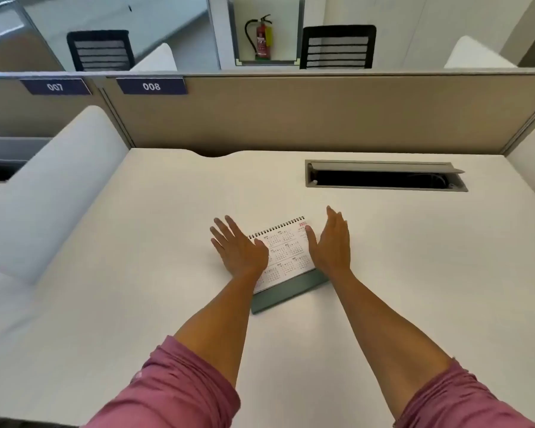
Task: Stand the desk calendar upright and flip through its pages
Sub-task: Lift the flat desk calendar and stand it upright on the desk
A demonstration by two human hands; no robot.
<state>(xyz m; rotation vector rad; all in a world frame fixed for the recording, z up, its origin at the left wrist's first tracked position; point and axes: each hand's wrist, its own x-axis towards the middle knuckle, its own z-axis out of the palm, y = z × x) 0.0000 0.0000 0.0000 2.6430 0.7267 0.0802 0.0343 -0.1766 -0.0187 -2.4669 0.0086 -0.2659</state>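
Observation:
A spiral-bound desk calendar (286, 251) lies flat on the white desk (414, 273), with its white year-overview page facing up and its grey-green base pointing toward me. My left hand (238, 248) rests over the calendar's left edge, fingers spread and flat. Along the right edge stands my right hand (332, 242), fingers straight and together, the thumb touching the page near the red year print. Neither hand has closed around the calendar.
An open cable tray slot (385, 177) is cut into the desk at the back right. A beige partition (291, 112) closes the far side. A white side divider (53, 193) rises on the left.

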